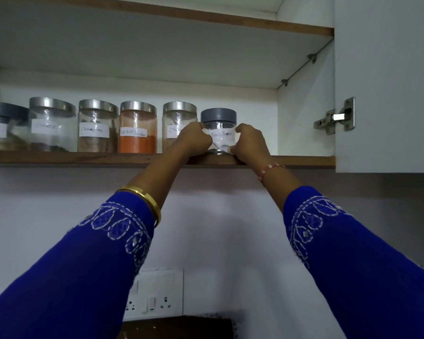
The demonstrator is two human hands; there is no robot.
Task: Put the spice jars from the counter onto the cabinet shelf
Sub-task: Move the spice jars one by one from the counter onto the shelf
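Note:
A black pepper jar [219, 129] with a grey lid and a white label stands on the cabinet shelf [83, 159], at the right end of a row of jars. My left hand [195, 139] grips its left side and my right hand [249, 143] grips its right side. To its left stand a steel-lidded jar [176, 121], partly hidden by my left hand, a red chilli powder jar [138, 128], a cinnamon jar [98, 127], a cloves jar [52, 124] and a grey-lidded jar [3, 128] cut off by the frame edge.
The open cabinet door [387, 81] hangs at the right with its metal hinge [335, 118]. An upper shelf board [255, 24] spans above. Bare shelf lies right of the pepper jar. A wall socket panel [157, 294] sits below, above a dark surface [179, 327].

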